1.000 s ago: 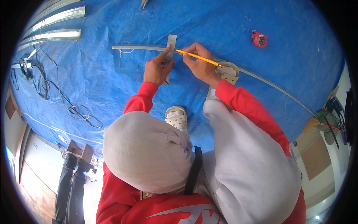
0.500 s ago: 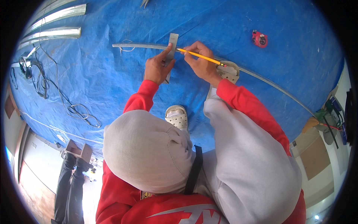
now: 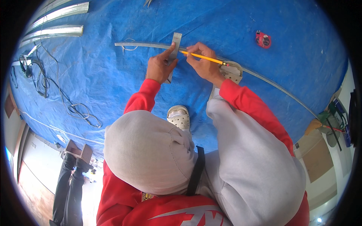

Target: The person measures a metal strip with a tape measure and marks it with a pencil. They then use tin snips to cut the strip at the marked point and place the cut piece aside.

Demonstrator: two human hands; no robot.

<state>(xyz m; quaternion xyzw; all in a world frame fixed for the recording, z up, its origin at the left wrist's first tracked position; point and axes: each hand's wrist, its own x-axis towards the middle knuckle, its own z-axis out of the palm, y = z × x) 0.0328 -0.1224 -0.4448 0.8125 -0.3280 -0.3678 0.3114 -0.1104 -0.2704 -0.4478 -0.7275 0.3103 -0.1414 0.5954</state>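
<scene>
My left hand (image 3: 161, 64) grips a flat grey metal ruler (image 3: 176, 39), its index finger pressing it down across a long, thin grey strip (image 3: 275, 83) that lies on the blue tarp. My right hand (image 3: 205, 62) holds a yellow pencil (image 3: 211, 59) with its tip at the ruler's right edge, beside the strip. A thin pale loop (image 3: 130, 48) lies by the strip's left end. Under and behind my right hand is my right foot in a cream perforated clog (image 3: 233, 73); my left clog (image 3: 178, 119) rests on the tarp nearer me.
A red tape measure (image 3: 263, 39) lies at upper right, metal profiles (image 3: 62, 12) at upper left, tangled cables (image 3: 46, 84) at left. Another person's dark-trousered legs (image 3: 68, 188) show at lower left by a brown wooden piece (image 3: 78, 150). Assorted items (image 3: 337, 118) sit at the right rim.
The ruler and both my hands have shifted slightly up and to the right. The pencil tip stays close beside the ruler's edge.
</scene>
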